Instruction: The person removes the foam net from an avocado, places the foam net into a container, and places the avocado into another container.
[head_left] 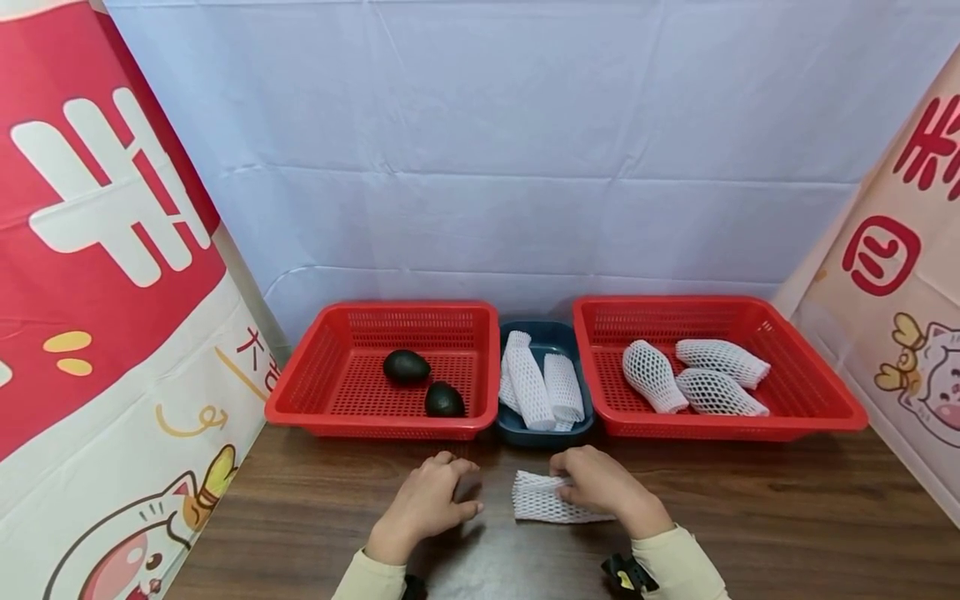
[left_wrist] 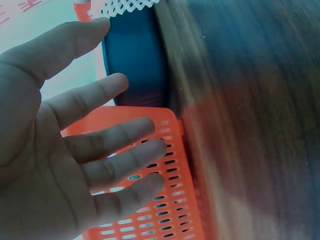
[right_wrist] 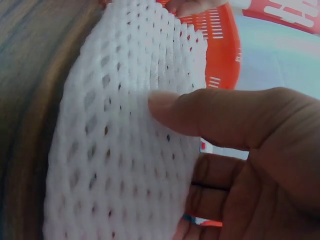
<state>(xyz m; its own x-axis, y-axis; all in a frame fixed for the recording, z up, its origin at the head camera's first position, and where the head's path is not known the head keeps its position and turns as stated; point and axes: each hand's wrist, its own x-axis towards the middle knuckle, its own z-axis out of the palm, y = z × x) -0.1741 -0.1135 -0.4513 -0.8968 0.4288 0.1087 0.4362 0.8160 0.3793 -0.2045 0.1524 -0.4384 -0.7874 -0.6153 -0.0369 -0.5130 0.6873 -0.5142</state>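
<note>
My right hand (head_left: 602, 485) pinches a white foam net sleeve (head_left: 542, 500) low over the front of the table. In the right wrist view the thumb lies on the near face of the flattened sleeve (right_wrist: 120, 130), and the fingers are partly hidden behind it. To the left of the sleeve is my left hand (head_left: 423, 504), holding nothing. Its fingers are spread and fairly straight in the left wrist view, palm (left_wrist: 45, 165) showing. Two dark avocados (head_left: 406, 367) lie in the left red basket (head_left: 382, 429).
Between the two baskets stands a blue tray (head_left: 517, 435) with several foam net sleeves (head_left: 531, 383). The right red basket (head_left: 720, 428) holds three net-covered items (head_left: 651, 375). A pale cloth (head_left: 480, 150) hangs behind, and printed cloths flank the wooden table (head_left: 300, 517).
</note>
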